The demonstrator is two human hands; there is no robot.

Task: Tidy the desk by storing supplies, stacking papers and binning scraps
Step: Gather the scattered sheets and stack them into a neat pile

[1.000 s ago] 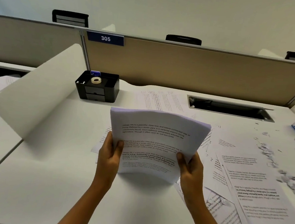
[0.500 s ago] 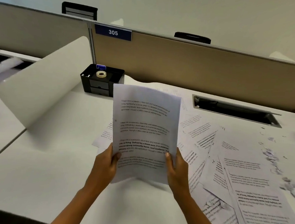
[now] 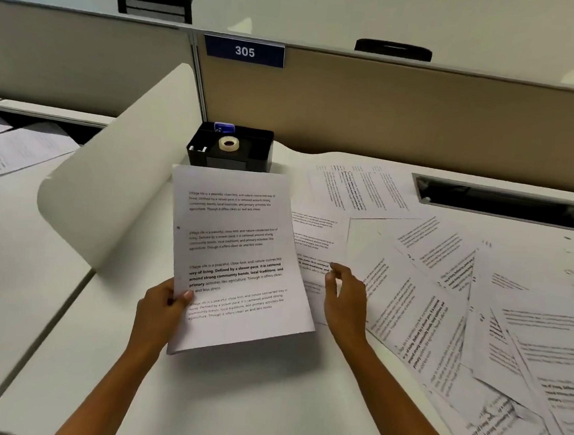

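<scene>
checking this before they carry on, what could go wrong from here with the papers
1. Only the left hand pinches the held stack of papers, at one lower corner; its sheets could fan out or slide free.
2. The right hand, open, hovers over the loose sheets overlapping on the desk; picking one up may drag its neighbours.

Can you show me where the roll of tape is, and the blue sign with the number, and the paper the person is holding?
roll of tape (image 3: pixel 229 143), head view, on its top ring.
blue sign (image 3: pixel 244 51), head view, on the number 305.
held paper (image 3: pixel 238 248), head view, on the middle of the printed page.
</scene>
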